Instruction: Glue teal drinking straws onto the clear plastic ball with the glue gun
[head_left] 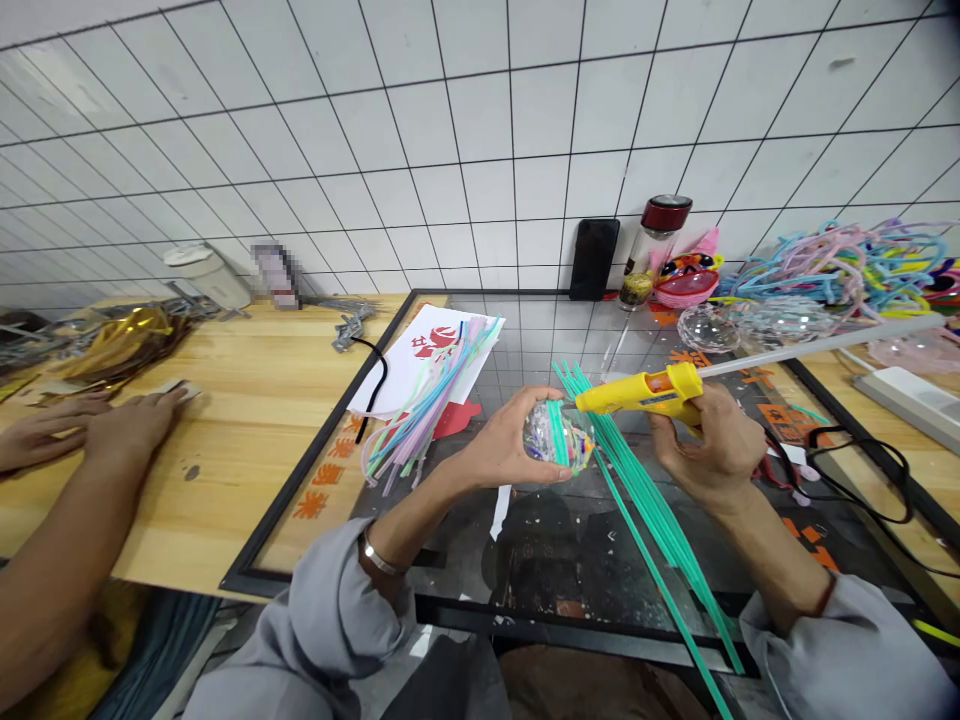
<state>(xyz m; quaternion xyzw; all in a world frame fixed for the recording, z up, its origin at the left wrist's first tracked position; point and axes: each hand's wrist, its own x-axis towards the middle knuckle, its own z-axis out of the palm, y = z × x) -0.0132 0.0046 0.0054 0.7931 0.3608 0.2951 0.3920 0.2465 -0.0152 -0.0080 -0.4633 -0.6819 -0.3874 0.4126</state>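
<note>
Clear ball (537, 428) wrapped with green strips, held up over the black-framed glass tabletop (465, 540) at the nozzle of a yellow glue gun (637, 393).
The left hand (499, 440) curves half open, thumb and fingers gripping the ball; the right hand (712, 445) is wrapped tightly around the gun's handle, a long translucent glue stick (810, 350) running out behind. I cannot tell whether nozzle and ball touch. The gun's small dark label is illegible. Green stems (646, 490) lie slanting beneath it; to the left, pastel stems (439, 400) overlap white paper (386, 375) printed with red characters, partly covered. Orange Chinese characters (307, 505) mark the tabletop's edges, the lowest at left resembling 米.
</note>
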